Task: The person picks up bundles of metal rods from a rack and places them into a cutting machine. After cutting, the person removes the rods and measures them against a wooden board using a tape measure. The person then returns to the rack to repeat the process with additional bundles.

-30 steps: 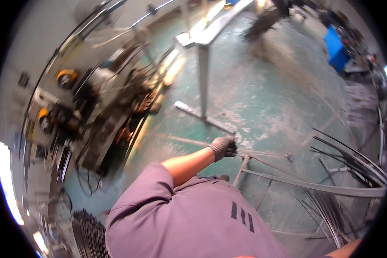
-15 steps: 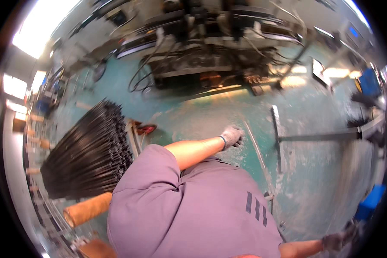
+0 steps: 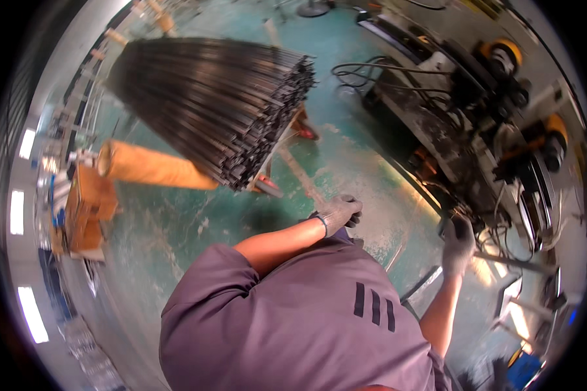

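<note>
My left hand (image 3: 341,214) wears a grey knitted glove with darker fingertips and hangs before my body. Its fingers are curled closed, and nothing shows in them. My right hand (image 3: 458,251), in a similar glove, is raised at the right, in line with the front of a dark machine. Its fingers are bent and blurred, so I cannot make out whether they hold anything. Ahead to the left lies a large stack of long, thin dark metal bars (image 3: 202,98), their ends toward me. It rests on a wheeled cart with a red wheel (image 3: 267,186), apart from both hands.
An orange-brown roll (image 3: 156,166) juts out beside the stack, near a wooden box (image 3: 91,202). The dark machine (image 3: 430,124) with trailing cables (image 3: 372,68) stands at the right. A metal stand's bar (image 3: 522,262) and a blue bin (image 3: 524,371) are at the lower right.
My view has turned left, so the bar stack now sits farther up and the machine at the right. My right hand has come up from the lower right edge; my left stays curled.
</note>
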The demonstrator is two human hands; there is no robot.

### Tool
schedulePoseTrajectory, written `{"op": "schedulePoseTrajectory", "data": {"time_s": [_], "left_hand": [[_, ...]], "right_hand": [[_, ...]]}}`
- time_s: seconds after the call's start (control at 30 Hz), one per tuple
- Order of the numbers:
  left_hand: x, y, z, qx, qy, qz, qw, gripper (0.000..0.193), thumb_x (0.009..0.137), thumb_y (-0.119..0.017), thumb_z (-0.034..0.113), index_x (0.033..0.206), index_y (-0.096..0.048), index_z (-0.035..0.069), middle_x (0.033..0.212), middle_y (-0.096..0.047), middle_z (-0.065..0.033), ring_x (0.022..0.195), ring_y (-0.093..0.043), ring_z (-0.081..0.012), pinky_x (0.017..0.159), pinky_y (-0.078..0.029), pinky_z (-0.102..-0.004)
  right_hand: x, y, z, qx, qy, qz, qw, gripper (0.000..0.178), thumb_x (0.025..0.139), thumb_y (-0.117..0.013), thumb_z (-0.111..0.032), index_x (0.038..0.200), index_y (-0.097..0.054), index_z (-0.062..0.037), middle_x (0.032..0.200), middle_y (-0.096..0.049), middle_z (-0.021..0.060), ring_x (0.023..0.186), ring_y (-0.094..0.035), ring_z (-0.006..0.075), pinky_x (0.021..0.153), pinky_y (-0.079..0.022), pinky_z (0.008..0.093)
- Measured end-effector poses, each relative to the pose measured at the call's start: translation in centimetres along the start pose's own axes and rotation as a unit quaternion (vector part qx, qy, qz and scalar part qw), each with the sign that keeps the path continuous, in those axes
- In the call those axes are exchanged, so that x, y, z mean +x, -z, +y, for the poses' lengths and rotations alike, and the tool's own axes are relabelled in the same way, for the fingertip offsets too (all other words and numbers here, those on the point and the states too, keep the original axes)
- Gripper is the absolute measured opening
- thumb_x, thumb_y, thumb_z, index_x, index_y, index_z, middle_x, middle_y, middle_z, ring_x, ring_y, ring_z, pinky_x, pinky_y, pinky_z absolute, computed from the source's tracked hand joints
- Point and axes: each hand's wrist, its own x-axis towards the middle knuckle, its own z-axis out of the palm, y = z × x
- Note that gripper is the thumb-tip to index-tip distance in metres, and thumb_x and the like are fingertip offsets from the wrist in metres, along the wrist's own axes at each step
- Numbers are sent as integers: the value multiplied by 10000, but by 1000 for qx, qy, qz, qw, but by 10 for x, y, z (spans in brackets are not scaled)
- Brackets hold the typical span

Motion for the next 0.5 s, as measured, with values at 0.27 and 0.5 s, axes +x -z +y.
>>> {"op": "schedulePoseTrajectory", "data": {"time_s": [0.27, 0.5], "left_hand": [[-73, 99, 37, -26, -200, 197, 959, 222, 1065, -653, 206, 1029, -714, -4, 866, -706, -37, 767, -646, -97, 712, -528, -269], [-121, 193, 80, 4, -330, 428, 842, 139, 1040, -705, 123, 997, -736, -5, 854, -694, -15, 756, -619, -82, 699, -518, -261]], "right_hand": [[34, -221, -199, -38, 319, -269, 908, 434, 835, -883, -182, 1213, -713, -53, 1109, -754, 141, 1044, -749, 303, 930, -595, 401], [3, -409, -318, -125, 430, -366, 816, 503, 876, -851, -314, 1301, -681, -104, 1222, -738, 173, 1175, -699, 372, 1017, -561, 477]]}}
